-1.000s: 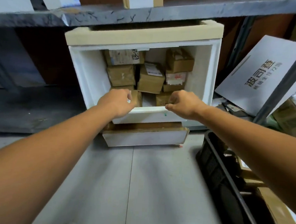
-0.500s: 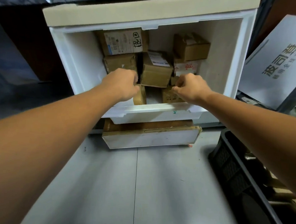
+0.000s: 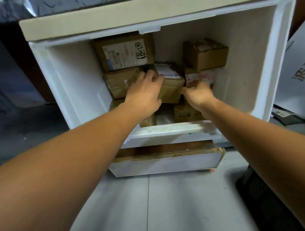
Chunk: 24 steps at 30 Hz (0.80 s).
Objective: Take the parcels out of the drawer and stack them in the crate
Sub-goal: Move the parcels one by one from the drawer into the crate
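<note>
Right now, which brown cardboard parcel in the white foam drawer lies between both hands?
The centre brown parcel, white label on top: left hand at one side, right hand at the other.

Reaching deep into white drawer (image 3: 75,78) with both arms. Gripping labelled parcel (image 3: 171,88) mid-stack, with left hand (image 3: 146,90) curled over its left edge and right hand (image 3: 197,93) at its right edge, thumb against the side. Hemmed in by other brown parcels (image 3: 205,54). Near right, dark crate (image 3: 267,202).
</note>
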Tool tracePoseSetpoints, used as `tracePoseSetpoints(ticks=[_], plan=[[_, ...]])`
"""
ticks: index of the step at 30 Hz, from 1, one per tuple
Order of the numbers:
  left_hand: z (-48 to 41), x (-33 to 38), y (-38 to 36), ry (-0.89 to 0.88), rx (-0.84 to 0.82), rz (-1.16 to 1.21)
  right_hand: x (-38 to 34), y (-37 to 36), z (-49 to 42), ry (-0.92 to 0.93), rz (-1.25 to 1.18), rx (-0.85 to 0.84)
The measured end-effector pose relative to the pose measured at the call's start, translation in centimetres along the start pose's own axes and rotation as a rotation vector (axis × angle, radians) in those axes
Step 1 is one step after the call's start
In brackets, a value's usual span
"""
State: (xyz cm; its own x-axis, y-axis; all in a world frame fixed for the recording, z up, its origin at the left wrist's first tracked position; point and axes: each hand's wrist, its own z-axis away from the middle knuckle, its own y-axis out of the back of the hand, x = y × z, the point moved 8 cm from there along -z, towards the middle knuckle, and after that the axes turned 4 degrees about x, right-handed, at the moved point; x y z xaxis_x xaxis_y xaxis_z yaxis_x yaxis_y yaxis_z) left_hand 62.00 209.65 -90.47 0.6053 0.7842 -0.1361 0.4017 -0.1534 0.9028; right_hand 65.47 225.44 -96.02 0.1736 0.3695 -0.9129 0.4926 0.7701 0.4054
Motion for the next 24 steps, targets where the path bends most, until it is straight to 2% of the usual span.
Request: tracePoseSetpoints(ticks=[12, 19, 24], plan=[[-2.4, 0.0, -2.7, -0.059, 0.022, -0.162, 1.2, -1.7, -2.0, -0.061, -0.190, 0.025], [-3.2, -0.4, -4.0, -0.105, 0.029, -0.252, 1.6, -2.4, -3.3, -0.177, -0.390, 0.071], [-3.7, -0.3, -4.6, -0.094, 0.006, -0.257, 2.0, -2.8, -3.4, -0.258, -0.522, 0.029]])
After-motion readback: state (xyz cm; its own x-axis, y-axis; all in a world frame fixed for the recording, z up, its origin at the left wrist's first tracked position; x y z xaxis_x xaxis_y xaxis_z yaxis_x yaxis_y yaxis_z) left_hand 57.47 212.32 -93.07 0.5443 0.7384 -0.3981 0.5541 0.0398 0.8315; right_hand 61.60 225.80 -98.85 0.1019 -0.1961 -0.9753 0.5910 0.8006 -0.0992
